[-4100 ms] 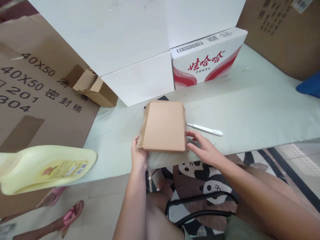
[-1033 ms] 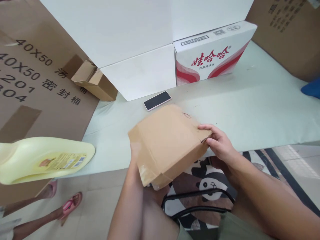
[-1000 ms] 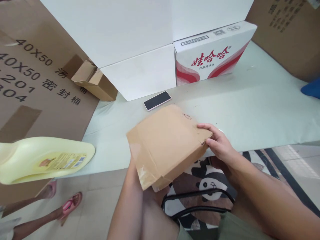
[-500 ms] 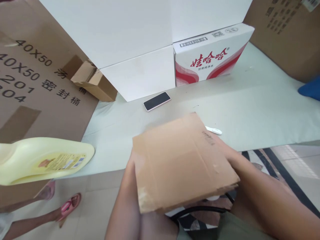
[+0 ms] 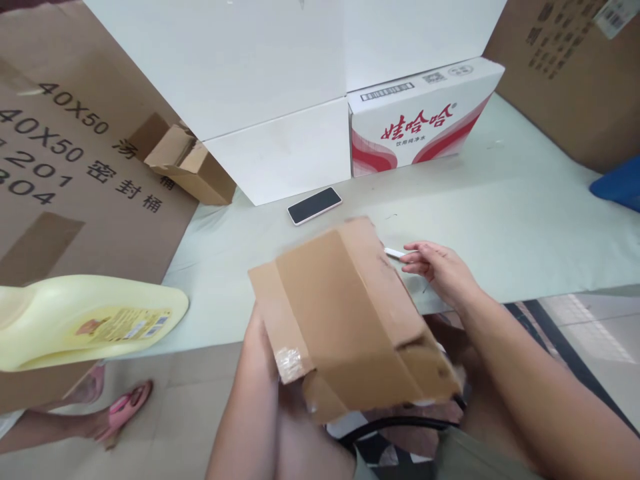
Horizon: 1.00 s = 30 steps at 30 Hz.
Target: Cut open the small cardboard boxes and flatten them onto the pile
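Note:
A flattened brown cardboard box (image 5: 340,313) with loose flaps and a patch of clear tape is tilted above my lap at the table's front edge. My left hand (image 5: 261,327) holds it from the left side, its fingers hidden behind the cardboard. On the right, my right hand (image 5: 433,267) is off the box and has its fingers closed around a slim white utility knife (image 5: 395,253). The tip of this knife points left, close to the box's right edge; the hand covers the rest.
A phone (image 5: 315,205) lies on the green-covered table (image 5: 525,220). Behind stand white boxes (image 5: 280,147) and a red-and-white carton (image 5: 420,127). At left are a pale yellow bottle (image 5: 95,320), a small open box (image 5: 195,163) and large cartons (image 5: 65,167). Another person's foot (image 5: 123,410) shows below.
My right hand has let go of the box and taken the white knife from the table. The box has turned in my left hand, showing its loose flaps.

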### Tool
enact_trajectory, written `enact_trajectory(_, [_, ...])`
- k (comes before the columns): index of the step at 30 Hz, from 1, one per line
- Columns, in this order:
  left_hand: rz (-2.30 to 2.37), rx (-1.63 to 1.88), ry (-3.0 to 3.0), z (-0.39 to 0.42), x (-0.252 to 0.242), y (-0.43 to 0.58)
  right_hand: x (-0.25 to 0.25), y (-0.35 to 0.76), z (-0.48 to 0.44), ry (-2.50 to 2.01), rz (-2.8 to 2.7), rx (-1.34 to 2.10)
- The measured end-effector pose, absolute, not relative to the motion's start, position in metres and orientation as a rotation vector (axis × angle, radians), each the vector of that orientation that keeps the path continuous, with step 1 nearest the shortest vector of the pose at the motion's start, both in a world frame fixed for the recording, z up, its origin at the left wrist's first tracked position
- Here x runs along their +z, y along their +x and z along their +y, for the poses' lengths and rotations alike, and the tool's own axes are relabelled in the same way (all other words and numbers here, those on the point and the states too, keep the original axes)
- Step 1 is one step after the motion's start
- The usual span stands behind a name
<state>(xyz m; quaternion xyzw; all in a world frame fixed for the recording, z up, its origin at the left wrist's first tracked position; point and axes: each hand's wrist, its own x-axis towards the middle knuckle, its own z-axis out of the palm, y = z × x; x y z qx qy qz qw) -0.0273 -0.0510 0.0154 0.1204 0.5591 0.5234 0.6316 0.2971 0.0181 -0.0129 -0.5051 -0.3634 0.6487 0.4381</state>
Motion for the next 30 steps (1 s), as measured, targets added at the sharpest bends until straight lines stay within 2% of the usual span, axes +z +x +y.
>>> enact_trajectory(2, [1.231,1.226,0.190,-0.047,0.012,-0.035,-0.016,0.299,0.018,-1.184,-0.858,1.726])
enact_trajectory(6, [1.260,1.534,0.075,-0.041,0.006,-0.041,-0.021,0.292,0.010,-0.987,-0.936,1.884])
enact_trajectory(12, [1.036,1.838,0.199,-0.047,0.006,-0.036,-0.026,0.271,0.005,-1.245,-0.925,1.682])
enact_trajectory(16, [1.120,1.771,0.194,-0.043,0.005,-0.036,-0.024,0.269,0.004,-1.218,-0.887,1.537])
enact_trajectory(22, [1.134,1.724,0.137,-0.032,0.007,-0.030,-0.004,0.279,-0.017,-1.285,-1.100,1.783])
enact_trajectory(25, [1.142,1.626,0.204,-0.032,0.010,-0.024,0.009,0.306,-0.030,-1.376,-1.076,1.614])
enact_trajectory(30, [1.117,1.548,0.300,-0.038,0.015,-0.025,0.025,0.395,-0.051,-1.614,-0.808,0.943])
